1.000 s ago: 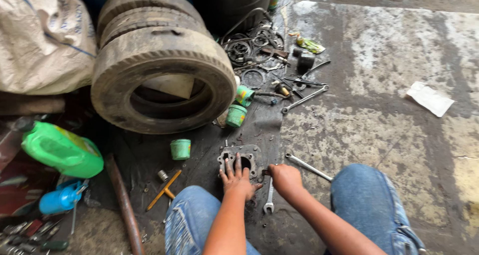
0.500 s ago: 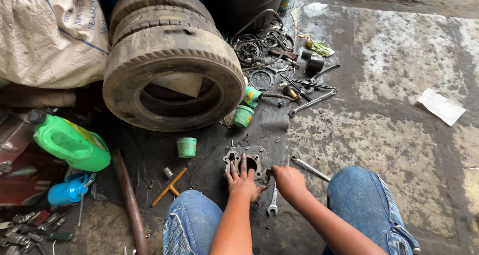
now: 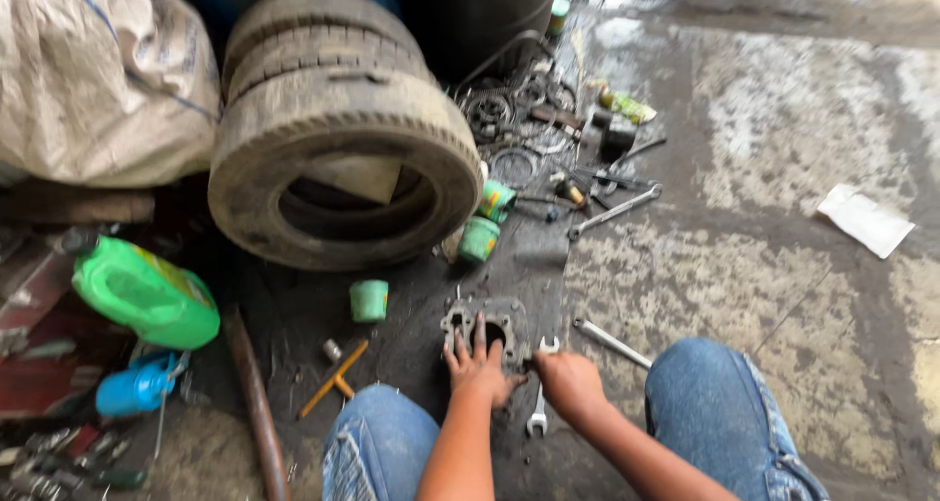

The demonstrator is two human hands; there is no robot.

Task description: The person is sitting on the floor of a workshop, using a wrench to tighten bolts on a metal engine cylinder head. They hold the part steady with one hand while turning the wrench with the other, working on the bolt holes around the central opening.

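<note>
In the head view the person sits on the oil-darkened floor [image 3: 783,295] with both denim-clad knees spread, so that the metal housing plate [image 3: 485,323] lies between the legs, close enough to press on from above. The left hand [image 3: 480,366] lies flat on the near edge of that plate with its fingers spread wide across the central hole, most likely to pin the part against the floor; it grips nothing. The right hand [image 3: 568,381] rests just to the right of the plate, fingers curled loosely, its fingertips by the plate's near right corner; whether it pinches a small part cannot be told from this blurred frame. A combination wrench [image 3: 540,393] lies on the floor just beside the plate, between the two hands and partly under the right one, within easy reach. A second, longer wrench [image 3: 612,342] lies a little further right of the plate, by the right knee. Left of the plate sit a small green cap [image 3: 368,300] and an orange T-handle tool [image 3: 336,379]. Beyond the plate stands a stack of worn tyres [image 3: 343,158], with two green tins [image 3: 487,222] between the stack and the plate, and a heap of gears and sprockets [image 3: 524,119] further back. Well left of the plate lie a green jug [image 3: 147,293] and a blue bottle [image 3: 137,385].
</note>
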